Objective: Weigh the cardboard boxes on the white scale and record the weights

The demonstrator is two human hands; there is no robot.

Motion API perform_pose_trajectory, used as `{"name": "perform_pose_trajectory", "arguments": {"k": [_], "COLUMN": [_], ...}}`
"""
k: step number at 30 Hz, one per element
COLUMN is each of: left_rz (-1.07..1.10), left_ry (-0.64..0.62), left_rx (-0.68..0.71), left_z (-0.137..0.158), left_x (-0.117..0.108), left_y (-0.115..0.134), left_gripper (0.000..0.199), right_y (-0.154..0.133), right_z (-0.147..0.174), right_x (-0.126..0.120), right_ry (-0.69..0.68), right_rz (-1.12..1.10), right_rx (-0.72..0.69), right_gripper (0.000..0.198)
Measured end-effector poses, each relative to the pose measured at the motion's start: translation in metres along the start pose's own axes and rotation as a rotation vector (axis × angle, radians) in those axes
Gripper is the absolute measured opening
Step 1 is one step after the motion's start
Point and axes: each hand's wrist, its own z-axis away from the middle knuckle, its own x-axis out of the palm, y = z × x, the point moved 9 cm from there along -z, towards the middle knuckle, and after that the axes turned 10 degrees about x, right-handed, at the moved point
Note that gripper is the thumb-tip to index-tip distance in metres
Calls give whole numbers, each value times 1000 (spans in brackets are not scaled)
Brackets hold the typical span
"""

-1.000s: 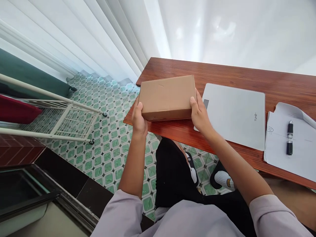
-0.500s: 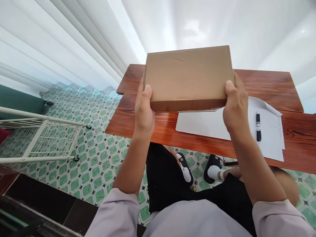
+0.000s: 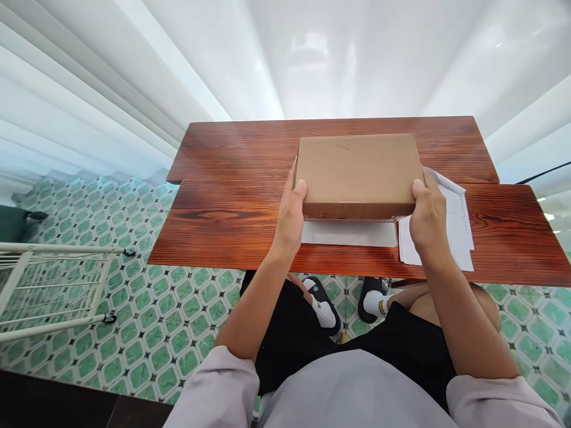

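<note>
A closed brown cardboard box [image 3: 359, 172] is held over the middle of the wooden table [image 3: 232, 208]. My left hand [image 3: 292, 214] grips its left end and my right hand [image 3: 428, 217] grips its right end. Beneath the box lies a flat grey slab [image 3: 350, 233], mostly hidden by it, so I cannot tell whether the box rests on it. White paper sheets [image 3: 455, 229] poke out to the right of the box, behind my right hand.
White curtains hang behind the table. A white wire rack [image 3: 49, 285] stands on the green patterned tile floor at the left. My legs and slippered feet [image 3: 325, 303] are under the table's near edge. A dark cable [image 3: 542, 173] runs at the far right.
The box came from the table's left corner, rose toward the camera, then went down over the grey slab. The pen seen on the paper earlier is out of sight. The view swung right.
</note>
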Motion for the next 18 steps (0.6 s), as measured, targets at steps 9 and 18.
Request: {"name": "perform_pose_trajectory", "arguments": {"k": [9,18], "left_rz": [-43,-93], "left_ry": [-23,14], "left_rx": [2,18], "left_z": [7,7], "left_x": [5,3], "left_y": [-8,-12], "left_gripper": [51,52], "right_y": [16,21], "right_z": [0,3], "right_x": [1,1], "right_ry": [-25,-5], "right_rz": [-51,58], "right_rx": [43,-17], "right_gripper": [45,44]}}
